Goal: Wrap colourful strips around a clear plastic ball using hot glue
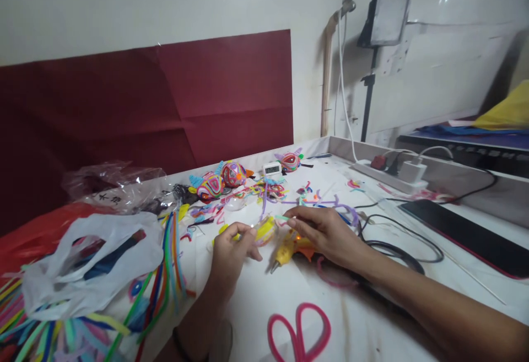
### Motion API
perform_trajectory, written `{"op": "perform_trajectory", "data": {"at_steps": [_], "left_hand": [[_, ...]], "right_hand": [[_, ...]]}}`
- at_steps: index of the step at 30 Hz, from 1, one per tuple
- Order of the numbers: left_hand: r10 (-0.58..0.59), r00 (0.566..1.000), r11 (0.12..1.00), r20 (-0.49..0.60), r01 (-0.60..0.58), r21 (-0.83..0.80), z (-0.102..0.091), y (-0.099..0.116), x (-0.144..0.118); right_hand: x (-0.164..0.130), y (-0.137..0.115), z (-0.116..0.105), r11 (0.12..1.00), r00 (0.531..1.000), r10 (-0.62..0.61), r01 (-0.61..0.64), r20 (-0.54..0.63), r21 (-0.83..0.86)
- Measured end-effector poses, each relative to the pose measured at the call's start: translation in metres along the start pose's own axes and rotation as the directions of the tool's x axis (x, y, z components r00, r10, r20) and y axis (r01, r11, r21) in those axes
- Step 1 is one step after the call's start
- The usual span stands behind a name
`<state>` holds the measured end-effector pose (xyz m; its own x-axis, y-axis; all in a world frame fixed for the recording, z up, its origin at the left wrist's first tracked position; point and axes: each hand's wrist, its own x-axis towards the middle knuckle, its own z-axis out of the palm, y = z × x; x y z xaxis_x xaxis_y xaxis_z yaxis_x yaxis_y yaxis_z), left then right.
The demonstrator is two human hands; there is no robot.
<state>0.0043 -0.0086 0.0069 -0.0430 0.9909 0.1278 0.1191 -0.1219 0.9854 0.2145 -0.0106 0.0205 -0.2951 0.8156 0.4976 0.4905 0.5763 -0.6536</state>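
Note:
My left hand (pixel 230 254) grips a small clear ball (pixel 264 231) wrapped with yellow and pink pipe cleaner, just above the white table (pixel 363 318). My right hand (pixel 324 232) pinches a light green pipe cleaner strand (pixel 282 218) whose tip meets the ball. A yellow glue gun (pixel 286 250) lies on the table under and between the two hands, its orange trigger part beneath my right palm.
Finished colourful pipe-cleaner balls (pixel 221 180) and scraps lie behind the hands, with a small white clock (pixel 271 168). Bundled pipe cleaners and plastic bags (pixel 88 263) fill the left. Pink scissors (pixel 298 331) lie near me. Black cables (pixel 397 241), a power strip (pixel 388 177) and a dark tablet (pixel 467 235) sit right.

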Motion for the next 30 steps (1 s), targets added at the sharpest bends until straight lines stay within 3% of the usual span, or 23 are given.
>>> {"op": "perform_trajectory", "data": {"at_steps": [13,30], "left_hand": [[-0.015,1.000,0.996,-0.026,0.017,0.083,0.000,-0.008,0.002],[-0.003,1.000,1.000,-0.014,0.002,-0.010,0.005,-0.005,-0.001]], "right_hand": [[-0.009,0.001,0.009,0.981,0.990,-0.138,0.139,0.015,-0.139],[-0.009,0.004,0.013,0.978,0.992,-0.104,0.114,0.066,-0.174]]}}
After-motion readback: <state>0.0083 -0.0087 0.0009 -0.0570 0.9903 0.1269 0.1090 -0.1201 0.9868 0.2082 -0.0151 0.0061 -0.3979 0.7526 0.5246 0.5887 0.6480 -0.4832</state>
